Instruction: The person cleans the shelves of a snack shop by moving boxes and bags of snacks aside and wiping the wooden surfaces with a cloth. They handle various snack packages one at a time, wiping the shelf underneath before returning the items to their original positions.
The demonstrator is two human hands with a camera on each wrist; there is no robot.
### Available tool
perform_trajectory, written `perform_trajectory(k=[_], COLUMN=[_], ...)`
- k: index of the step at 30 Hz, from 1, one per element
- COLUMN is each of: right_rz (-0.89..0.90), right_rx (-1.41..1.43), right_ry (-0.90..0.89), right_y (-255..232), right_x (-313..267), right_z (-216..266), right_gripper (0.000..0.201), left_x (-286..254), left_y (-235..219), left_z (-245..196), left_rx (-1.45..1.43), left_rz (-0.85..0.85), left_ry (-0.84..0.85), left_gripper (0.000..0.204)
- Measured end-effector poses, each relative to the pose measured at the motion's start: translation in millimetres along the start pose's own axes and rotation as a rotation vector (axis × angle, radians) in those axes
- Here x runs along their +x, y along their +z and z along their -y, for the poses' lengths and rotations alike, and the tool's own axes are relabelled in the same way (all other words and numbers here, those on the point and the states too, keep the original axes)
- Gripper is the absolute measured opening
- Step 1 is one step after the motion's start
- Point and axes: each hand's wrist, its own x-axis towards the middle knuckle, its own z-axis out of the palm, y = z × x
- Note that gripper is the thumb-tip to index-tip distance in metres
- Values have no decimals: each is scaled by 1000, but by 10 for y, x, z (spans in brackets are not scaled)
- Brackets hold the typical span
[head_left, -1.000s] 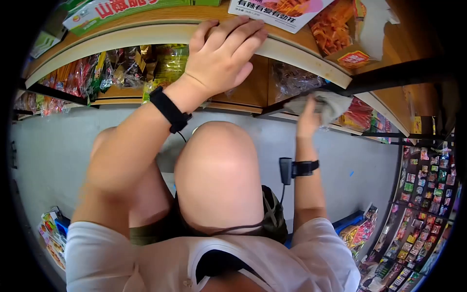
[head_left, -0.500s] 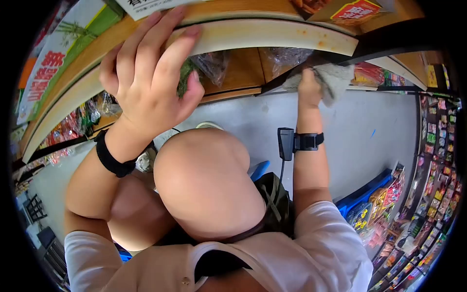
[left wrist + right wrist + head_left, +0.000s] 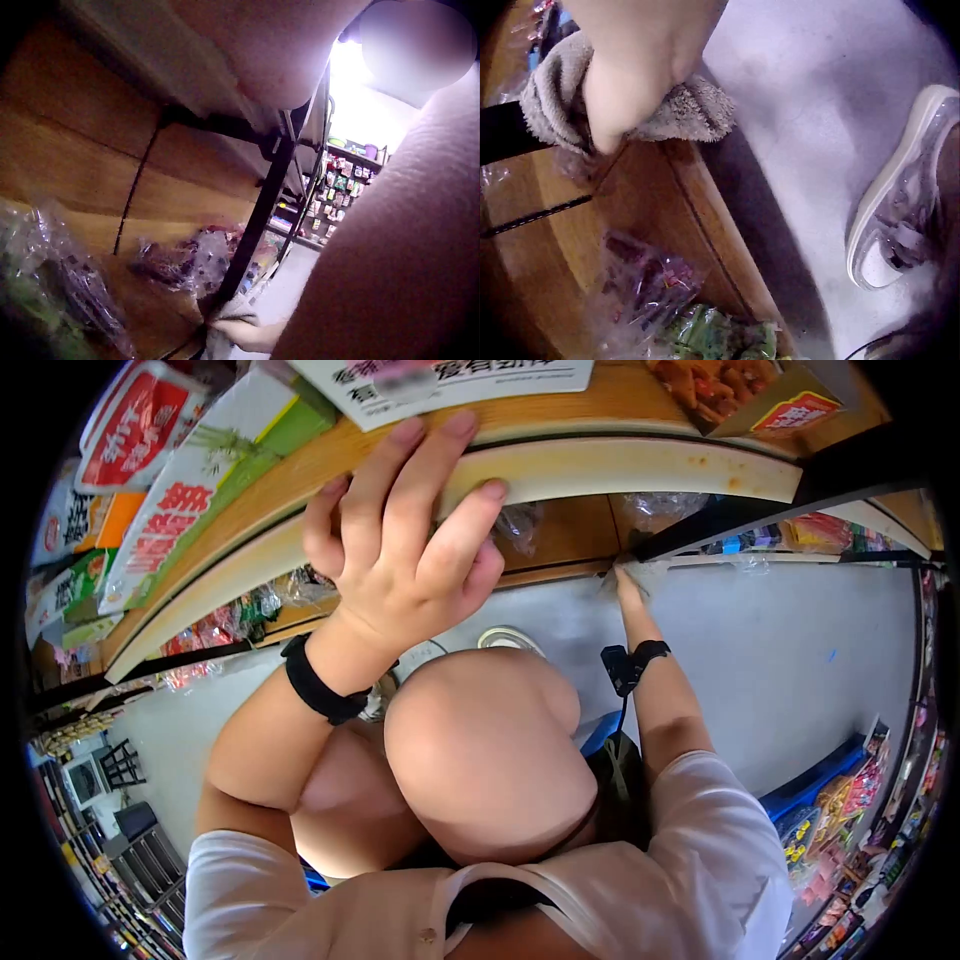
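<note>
In the head view my left hand (image 3: 400,555) rests on the pale front edge (image 3: 620,468) of a wooden shelf, fingers spread and lightly bent over it, thumb lower down. My right hand (image 3: 634,79) grips a grey terry cloth (image 3: 686,114) down at the lower shelf board (image 3: 649,195). Its fingers are mostly hidden behind the hand and the folds. The cloth lies around the foot of a black upright (image 3: 259,217), as the left wrist view shows.
Bagged snacks (image 3: 649,277) lie on the lower board, and a green box (image 3: 190,510) and an open carton (image 3: 790,405) stand above. A shoe (image 3: 900,202) is on the grey floor (image 3: 780,112). Packed racks (image 3: 345,180) stand farther off, and a blue bin (image 3: 815,775) is at the right.
My left hand has slid leftward along the shelf edge and its fingers have spread. My right hand has brought the cloth in from the side to the foot of the upright.
</note>
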Motion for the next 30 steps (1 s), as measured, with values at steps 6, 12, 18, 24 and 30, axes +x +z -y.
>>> perform_trajectory(k=[6, 12, 18, 24, 30], right_rz=[166, 376, 268, 218, 338], right_rx=[155, 445, 659, 644, 564], right_ry=[-85, -147, 33, -63, 231], right_y=[-420, -1916, -2729, -2312, -2164], right_x=[-37, 478, 622, 527, 497], right_z=[281, 1069, 1765, 1488, 1439], right_gripper=[57, 57, 38, 44, 55], left_x=[-29, -16, 32, -6, 34], left_y=[146, 117, 100, 87, 26], left_z=[10, -20, -58, -60, -83], left_rx=[90, 166, 134, 93, 86], left_rz=[-96, -68, -66, -59, -44], left_ry=[31, 27, 24, 21, 7], left_gripper=[34, 34, 37, 40, 49])
